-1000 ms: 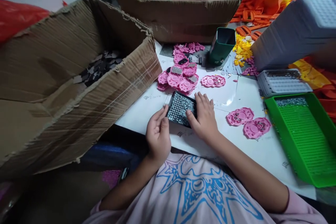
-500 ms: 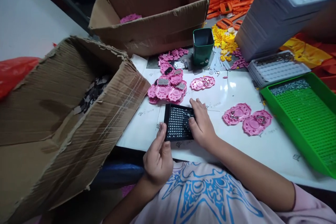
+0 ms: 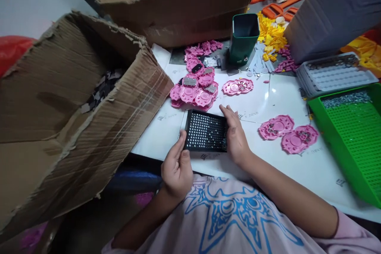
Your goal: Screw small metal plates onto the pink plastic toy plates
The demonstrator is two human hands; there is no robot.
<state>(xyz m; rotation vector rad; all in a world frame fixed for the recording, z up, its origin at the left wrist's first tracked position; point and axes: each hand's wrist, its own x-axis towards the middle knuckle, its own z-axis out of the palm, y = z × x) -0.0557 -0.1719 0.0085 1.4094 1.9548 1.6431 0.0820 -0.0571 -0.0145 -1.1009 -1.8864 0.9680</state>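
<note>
A small black tray (image 3: pixel 205 131) with rows of holes sits just above the table's front part, slightly tilted. Tiny shiny silver pieces fill many holes, and loose ones gather toward its right end. My left hand (image 3: pixel 177 166) grips the tray's near left corner, thumb toward me and fingers along the side. Against the right side presses my right hand (image 3: pixel 237 139), fingers together along that edge; its thumb is hard to make out. Just beyond the tray lies a pile of pink plastic casings (image 3: pixel 195 89), some with metal plates on them.
Single pink casings lie behind (image 3: pixel 237 86) and right (image 3: pixel 299 139). A green perforated tray (image 3: pixel 351 127) stands at right, beside stacked white trays (image 3: pixel 333 73). A dark green bin (image 3: pixel 244 43) stands at the back. Open cardboard boxes (image 3: pixel 127 103) border the left and back.
My right hand has slid off the tray's top to its right edge, uncovering more holes. Loose silver pieces now show near the right end. The view has shifted slightly.
</note>
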